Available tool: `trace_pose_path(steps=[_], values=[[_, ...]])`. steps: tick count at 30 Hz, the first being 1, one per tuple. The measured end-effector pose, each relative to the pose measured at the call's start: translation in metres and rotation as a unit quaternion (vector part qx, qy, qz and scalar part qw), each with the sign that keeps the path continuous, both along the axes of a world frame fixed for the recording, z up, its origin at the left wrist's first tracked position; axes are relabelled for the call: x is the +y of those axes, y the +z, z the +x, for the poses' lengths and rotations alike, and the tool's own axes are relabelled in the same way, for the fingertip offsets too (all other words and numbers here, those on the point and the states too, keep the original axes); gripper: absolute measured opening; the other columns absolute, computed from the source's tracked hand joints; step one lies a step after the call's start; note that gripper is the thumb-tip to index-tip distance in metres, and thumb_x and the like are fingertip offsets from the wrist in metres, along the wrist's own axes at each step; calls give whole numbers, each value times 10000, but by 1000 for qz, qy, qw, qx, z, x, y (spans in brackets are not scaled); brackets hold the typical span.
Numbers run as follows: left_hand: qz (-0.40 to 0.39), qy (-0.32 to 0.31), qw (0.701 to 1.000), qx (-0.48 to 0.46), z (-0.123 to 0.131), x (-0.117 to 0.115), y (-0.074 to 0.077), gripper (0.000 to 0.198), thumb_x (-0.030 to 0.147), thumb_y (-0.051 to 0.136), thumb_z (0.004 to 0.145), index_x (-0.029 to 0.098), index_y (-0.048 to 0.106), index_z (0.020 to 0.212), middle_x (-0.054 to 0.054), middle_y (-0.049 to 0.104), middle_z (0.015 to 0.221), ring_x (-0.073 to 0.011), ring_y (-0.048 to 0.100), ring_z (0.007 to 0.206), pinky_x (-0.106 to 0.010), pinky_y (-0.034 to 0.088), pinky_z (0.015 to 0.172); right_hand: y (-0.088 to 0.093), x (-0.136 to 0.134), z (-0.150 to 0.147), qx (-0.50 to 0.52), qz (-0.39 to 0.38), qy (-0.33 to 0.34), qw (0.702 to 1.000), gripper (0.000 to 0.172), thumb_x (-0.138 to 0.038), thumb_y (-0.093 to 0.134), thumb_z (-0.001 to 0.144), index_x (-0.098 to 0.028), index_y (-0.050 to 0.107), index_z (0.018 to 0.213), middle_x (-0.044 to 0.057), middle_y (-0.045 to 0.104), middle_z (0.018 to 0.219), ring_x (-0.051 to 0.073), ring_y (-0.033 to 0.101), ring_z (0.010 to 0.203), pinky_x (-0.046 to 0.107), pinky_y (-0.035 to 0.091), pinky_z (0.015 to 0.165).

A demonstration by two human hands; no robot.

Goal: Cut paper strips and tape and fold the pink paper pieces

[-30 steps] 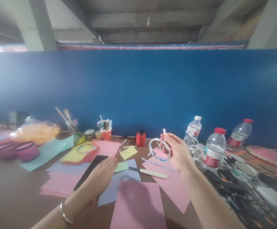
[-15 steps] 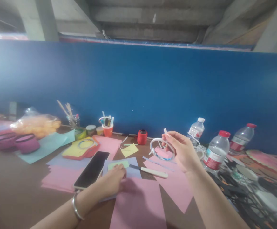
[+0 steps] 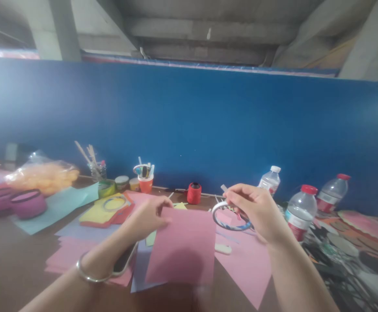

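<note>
My left hand (image 3: 146,216) pinches the top left corner of a pink paper sheet (image 3: 182,247) and holds it raised off the table, tilted toward me. A metal bangle sits on that wrist. My right hand (image 3: 257,208) is closed on a thin white and blue tape ring (image 3: 228,219), with a short white strip sticking up between finger and thumb. The ring hangs just right of the lifted sheet. A black phone (image 3: 124,262) lies under my left forearm, partly hidden.
More pink and lilac sheets (image 3: 247,264) cover the brown table. A red thread spool (image 3: 194,193), an orange cup of pens (image 3: 146,182), small jars and a yellow-orange paper stack (image 3: 106,210) stand at the back. Three water bottles (image 3: 301,212) are at right, pink bowls (image 3: 28,203) at left.
My left hand has picked up the pink sheet from the table and lifted it. My right hand with the tape ring has dropped slightly lower and to the right.
</note>
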State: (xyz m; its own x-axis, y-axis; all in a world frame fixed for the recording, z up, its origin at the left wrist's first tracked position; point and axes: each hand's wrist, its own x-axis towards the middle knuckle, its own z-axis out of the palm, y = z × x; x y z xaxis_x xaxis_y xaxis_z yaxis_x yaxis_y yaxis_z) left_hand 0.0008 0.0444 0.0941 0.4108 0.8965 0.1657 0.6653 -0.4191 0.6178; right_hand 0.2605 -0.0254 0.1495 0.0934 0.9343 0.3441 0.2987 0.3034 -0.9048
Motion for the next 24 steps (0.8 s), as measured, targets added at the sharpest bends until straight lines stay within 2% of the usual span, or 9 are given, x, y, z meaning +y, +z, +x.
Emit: trace_pose_path(steps=[1, 3, 4, 5, 7, 9, 13, 17, 24], values=[[14, 12, 1000, -17, 2, 0, 14, 290, 260, 497, 698, 219, 543, 982, 38, 509, 701, -139, 494, 616, -241, 355, 563, 2, -3, -1, -31, -7, 5, 999, 209, -354, 585, 768, -166, 628, 684, -25, 515, 560, 71, 402, 468, 197, 284, 415], [66, 71, 993, -69, 9, -7, 38, 230, 301, 538, 695, 209, 573, 903, 46, 512, 654, -138, 499, 590, -245, 357, 558, 6, -9, -7, -73, -14, 17, 997, 208, -308, 565, 774, -167, 611, 629, -27, 513, 543, 71, 403, 464, 200, 272, 412], [95, 80, 988, -91, 15, -12, 48, 187, 302, 540, 703, 207, 578, 859, 43, 532, 676, -141, 509, 623, -246, 363, 579, 7, -11, -11, -80, -18, 28, 996, 205, -298, 556, 778, -168, 610, 628, -23, 531, 551, 76, 420, 472, 200, 279, 414], [120, 93, 983, -107, 21, -18, 56, 149, 304, 533, 715, 207, 582, 817, 43, 549, 684, -145, 516, 649, -249, 366, 595, 7, -13, -16, -79, -20, 40, 996, 203, -300, 553, 782, -170, 614, 639, -16, 560, 568, 81, 443, 483, 199, 302, 425], [117, 80, 982, -125, 33, -30, 65, 117, 285, 502, 747, 205, 586, 761, 41, 583, 698, -152, 534, 688, -255, 377, 624, 5, -15, -27, -60, -29, 66, 996, 192, -313, 556, 789, -171, 627, 681, 1, 614, 607, 93, 501, 519, 205, 378, 485], [90, 65, 985, -131, 42, -39, 66, 116, 265, 498, 757, 215, 602, 772, 43, 620, 713, -160, 561, 709, -260, 386, 636, 1, -16, -37, -25, -57, 90, 994, 191, -320, 561, 789, -163, 624, 700, 17, 640, 612, 99, 535, 522, 211, 420, 513], [23, 29, 987, -155, 47, -50, 63, 193, 258, 518, 776, 283, 595, 951, 61, 681, 833, -157, 607, 778, -267, 415, 702, -10, -16, -55, 46, -91, 101, 990, 228, -341, 583, 768, -151, 600, 643, 23, 627, 559, 81, 520, 450, 190, 403, 449], [-16, 18, 990, -140, 43, -58, 61, 141, 357, 506, 817, 291, 604, 894, 69, 684, 804, -149, 623, 764, -255, 432, 684, -15, -14, -65, 95, -82, 90, 988, 244, -358, 609, 740, -149, 592, 615, 3, 599, 516, 84, 530, 443, 177, 409, 425], [-4, 12, 992, -126, 37, -64, 57, 175, 395, 506, 827, 334, 626, 940, 71, 656, 1011, -160, 591, 945, -254, 447, 779, -12, -20, -62, 80, -55, 86, 992, 226, -307, 586, 767, -152, 614, 605, -9, 598, 536, 80, 538, 472, 169, 434, 455]])
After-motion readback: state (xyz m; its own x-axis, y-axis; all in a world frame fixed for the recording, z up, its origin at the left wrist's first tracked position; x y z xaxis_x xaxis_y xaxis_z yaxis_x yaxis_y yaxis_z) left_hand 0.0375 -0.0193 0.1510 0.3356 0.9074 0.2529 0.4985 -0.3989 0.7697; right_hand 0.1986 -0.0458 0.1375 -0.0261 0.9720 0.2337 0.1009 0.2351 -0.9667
